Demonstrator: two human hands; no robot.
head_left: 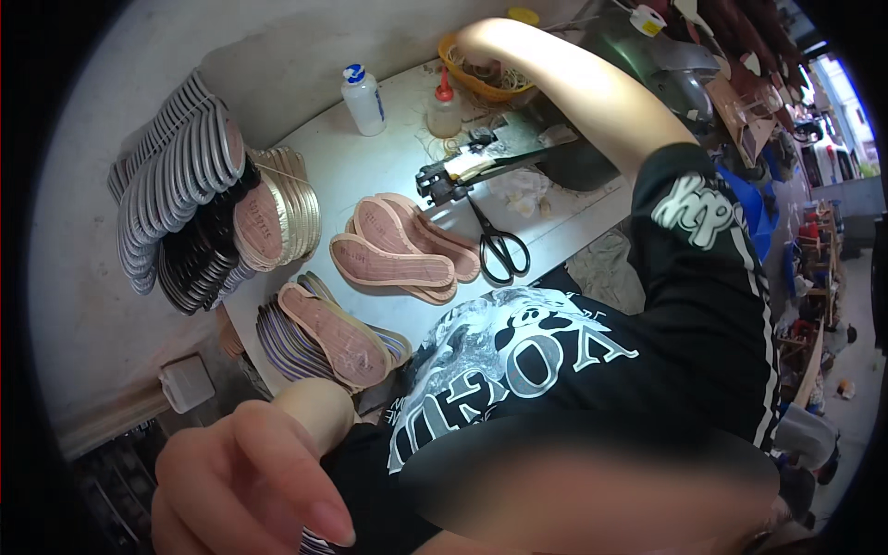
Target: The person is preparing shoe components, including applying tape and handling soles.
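Observation:
My right hand [486, 42] reaches across the table to a yellow basket [453, 67] holding pale tangled strands. Its fingers are washed out by glare and partly hidden. My left hand [245, 481] is raised close at the lower left, its fingers curled in. A striped edge [319, 539] peeks out below its thumb; whether the hand grips it is unclear. Several pinkish insoles [393, 264] with pale rims lie overlapped mid-table. Beside them, black-handled scissors [504, 254] rest near a small machine head [453, 178].
Stacks of silver-edged insoles [185, 176], black-edged ones [199, 254] and gold-edged ones [294, 208] line the left. A striped-edge stack [301, 338] sits nearer. Toward the back stand a blue-capped white bottle [365, 104] and a red-tipped bottle [445, 116].

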